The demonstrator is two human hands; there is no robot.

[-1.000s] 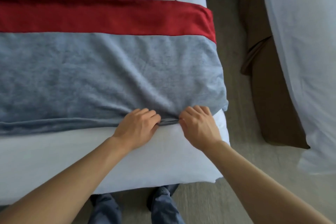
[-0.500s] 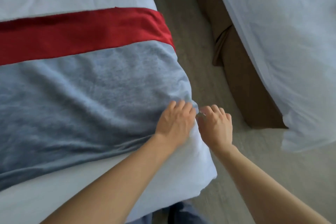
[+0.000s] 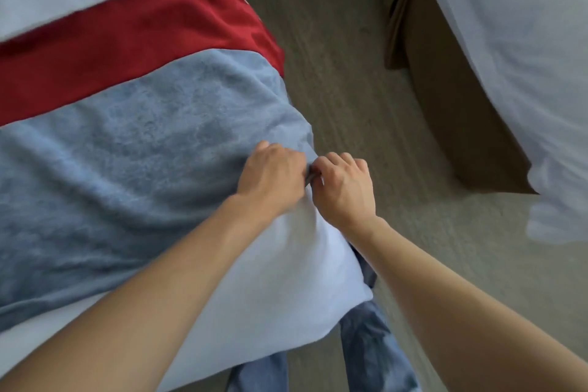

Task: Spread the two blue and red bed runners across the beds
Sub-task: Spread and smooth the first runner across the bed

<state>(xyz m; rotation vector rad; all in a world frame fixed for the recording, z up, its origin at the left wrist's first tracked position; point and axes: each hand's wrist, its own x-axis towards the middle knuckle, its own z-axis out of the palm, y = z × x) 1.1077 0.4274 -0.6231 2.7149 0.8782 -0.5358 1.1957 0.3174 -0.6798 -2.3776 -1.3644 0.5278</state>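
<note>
You are risking dragging the fuzzy blue bed runner with its red satin band (image 3: 133,149) crooked, or rucking the white bed cover (image 3: 286,270) beneath, by tugging one corner hard. Your left hand (image 3: 270,175) and right hand (image 3: 345,189) are meeting knuckle to knuckle at frame centre, both curled and pinching the runner's edge at the bed's side.
</note>
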